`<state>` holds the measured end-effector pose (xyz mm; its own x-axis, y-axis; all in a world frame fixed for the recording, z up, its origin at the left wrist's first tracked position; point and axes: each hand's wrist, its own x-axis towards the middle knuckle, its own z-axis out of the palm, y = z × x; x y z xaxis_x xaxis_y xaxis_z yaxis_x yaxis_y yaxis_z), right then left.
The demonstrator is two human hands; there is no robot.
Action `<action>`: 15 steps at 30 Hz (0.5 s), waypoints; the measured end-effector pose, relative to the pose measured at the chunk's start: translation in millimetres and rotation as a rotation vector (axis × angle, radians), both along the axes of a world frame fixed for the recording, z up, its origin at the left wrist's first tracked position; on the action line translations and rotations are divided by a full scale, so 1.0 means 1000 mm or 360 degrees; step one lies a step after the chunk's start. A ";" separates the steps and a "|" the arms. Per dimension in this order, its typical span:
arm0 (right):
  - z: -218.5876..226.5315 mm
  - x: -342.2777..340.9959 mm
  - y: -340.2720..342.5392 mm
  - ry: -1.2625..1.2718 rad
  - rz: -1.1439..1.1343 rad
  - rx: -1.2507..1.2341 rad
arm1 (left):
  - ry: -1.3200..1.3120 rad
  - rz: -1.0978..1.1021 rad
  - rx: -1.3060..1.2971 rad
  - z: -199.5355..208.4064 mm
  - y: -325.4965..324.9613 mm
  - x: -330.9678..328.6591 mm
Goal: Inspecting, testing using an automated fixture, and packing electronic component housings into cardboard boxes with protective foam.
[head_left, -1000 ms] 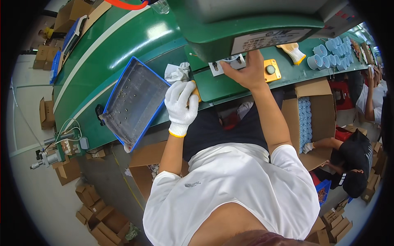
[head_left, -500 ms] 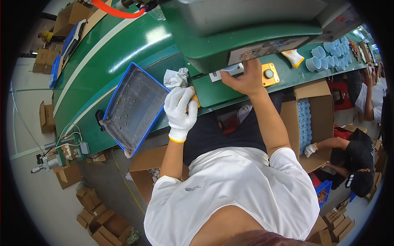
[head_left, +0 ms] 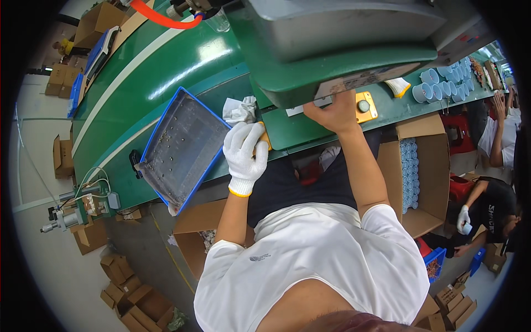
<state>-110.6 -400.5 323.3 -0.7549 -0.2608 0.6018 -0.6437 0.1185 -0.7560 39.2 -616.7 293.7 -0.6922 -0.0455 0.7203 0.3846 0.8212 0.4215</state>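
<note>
My left hand point(head_left: 243, 152), in a white knit glove with a yellow cuff, curls over a yellow button box point(head_left: 265, 135) on the bench edge; most of the box is under the fingers. My bare right hand point(head_left: 334, 113) reaches beneath the green and grey head point(head_left: 343, 61) of a bench machine. Its fingers are closed around a pale cup point(head_left: 323, 101), largely hidden by the hand and the machine. Just right of that hand sits another yellow button box point(head_left: 366, 107) with a round dark button. A crumpled white cloth point(head_left: 239, 109) lies beyond my left hand.
A blue-rimmed tray point(head_left: 187, 199) with small loose pieces stands at left. Light-blue cups point(head_left: 423, 93) and a white glove point(head_left: 398, 87) lie on the bench at right. A carton point(head_left: 423, 221) holds stacked cups. A co-worker point(head_left: 489, 207) crouches beside it, holding a small light-blue item.
My right hand has shifted slightly down and covers more of the cup. My left hand stays on its button box. The co-worker's gloved hand has moved out of the carton to the right.
</note>
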 end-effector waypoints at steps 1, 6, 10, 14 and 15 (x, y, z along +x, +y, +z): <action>0.003 0.000 0.001 0.0017 -0.0024 0.0059 | 0.0001 -0.0004 0.0000 0.001 0.001 -0.001; 0.020 0.017 0.018 0.0134 -0.0149 0.0049 | 0.0065 0.0106 0.0088 0.000 0.002 0.000; -0.022 0.029 0.075 0.0569 -0.0727 0.0123 | 0.0063 0.0140 0.0010 0.012 -0.013 0.024; -0.074 0.027 0.125 0.0316 -0.0668 0.0558 | 0.0263 0.0096 -0.0052 0.017 -0.008 0.006; -0.068 0.030 0.123 0.0347 -0.0640 0.0610 | 0.0243 0.0081 -0.0066 0.025 -0.010 0.012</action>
<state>-81.0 -277.2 255.3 -0.7090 -0.2095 0.6734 -0.6274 0.6234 -0.4667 50.7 -627.1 318.7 -0.5722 -0.0458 0.8189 0.3992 0.8566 0.3268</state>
